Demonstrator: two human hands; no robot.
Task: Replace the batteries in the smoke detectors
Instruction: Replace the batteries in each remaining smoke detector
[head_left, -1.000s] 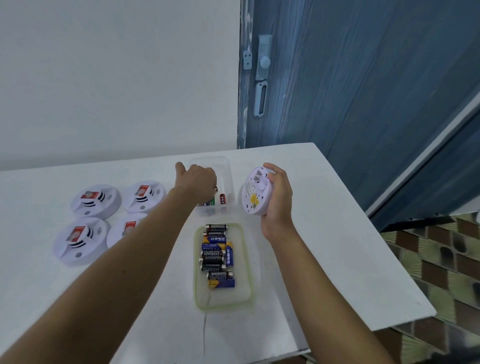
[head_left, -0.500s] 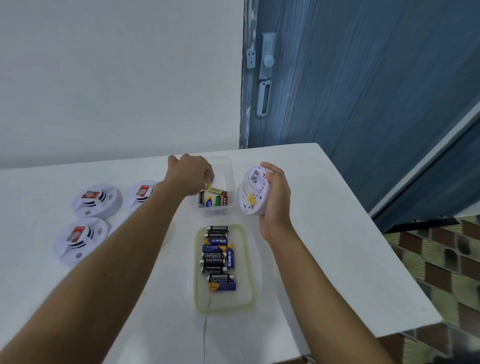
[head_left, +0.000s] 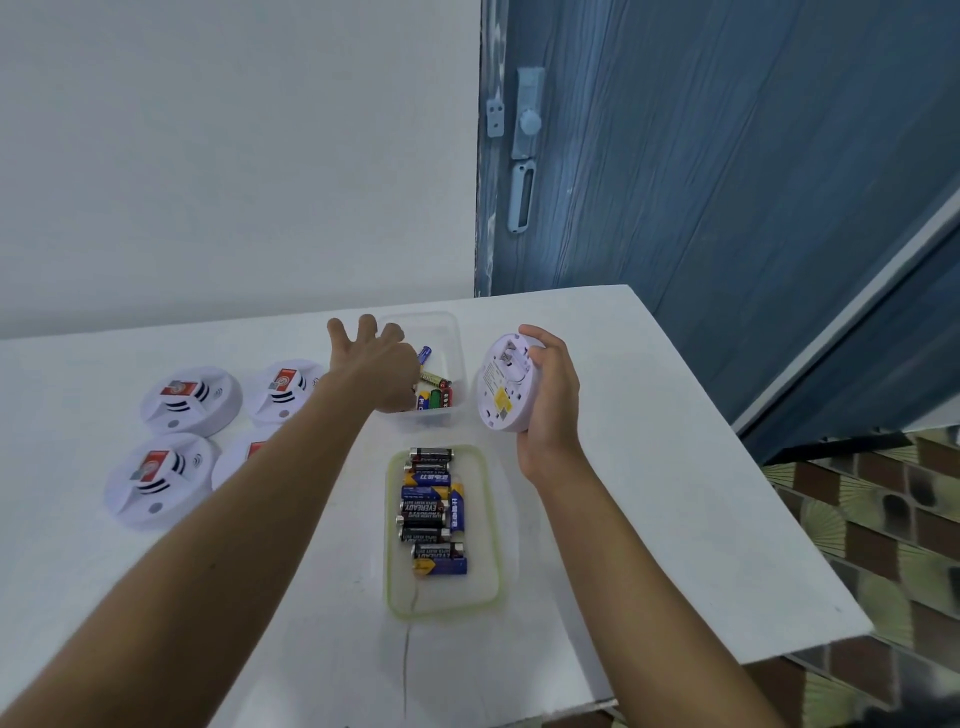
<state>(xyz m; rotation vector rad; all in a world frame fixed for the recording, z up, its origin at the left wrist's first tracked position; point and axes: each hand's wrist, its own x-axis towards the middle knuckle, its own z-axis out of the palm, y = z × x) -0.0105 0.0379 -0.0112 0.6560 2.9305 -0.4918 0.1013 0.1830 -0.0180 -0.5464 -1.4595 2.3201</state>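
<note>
My right hand (head_left: 550, 400) grips a white round smoke detector (head_left: 501, 384), held on edge with its back side toward me and its battery bay showing. My left hand (head_left: 374, 364) hovers with fingers spread over the left rim of a clear plastic box (head_left: 452, 332) that holds several loose mixed batteries (head_left: 435, 388); a blue battery lies just off its fingertips. Nearer me, a green-rimmed tray (head_left: 441, 597) holds several black and blue batteries (head_left: 431, 512) in a row.
Several more white smoke detectors (head_left: 192, 400) lie face up at the left of the white table (head_left: 649, 493), partly behind my left forearm. The table's right edge borders a blue door (head_left: 727, 156) and patterned floor.
My left hand, closed over the clear box a second ago, has spread its fingers and a blue battery now lies in the box. The right hand keeps hold of the detector.
</note>
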